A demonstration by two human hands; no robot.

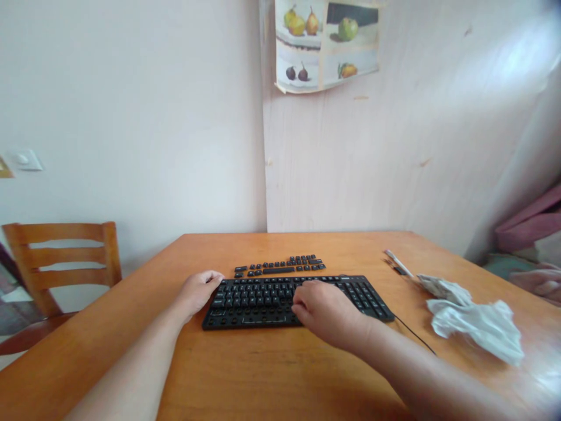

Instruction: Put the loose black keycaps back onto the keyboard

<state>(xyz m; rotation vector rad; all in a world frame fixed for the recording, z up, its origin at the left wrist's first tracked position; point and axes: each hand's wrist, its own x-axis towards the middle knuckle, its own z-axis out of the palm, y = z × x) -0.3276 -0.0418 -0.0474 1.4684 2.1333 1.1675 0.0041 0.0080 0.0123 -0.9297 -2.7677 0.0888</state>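
Observation:
A black computer keyboard [252, 302] lies flat on the wooden table, its lower left rows bare of keycaps. At its upper left corner my left hand [200, 292] grips the edge, thumb and fingers closed on it. My right hand [326, 307] is over the right-middle part of the keyboard, fingers curled and pressed together; whatever they pinch, if anything, is hidden. Just behind the keyboard, loose black keycaps [305, 268] lie in rows, with a long space bar [279, 270] among them.
To the right on the table [263, 374] lie a brush-like stick [400, 262], small dark tools [395, 267], a greyish crumpled cloth [445, 289] and a white crumpled cloth [477, 327]. The cable [416, 335] runs right from the keyboard. A wooden chair [65, 263] stands at the left.

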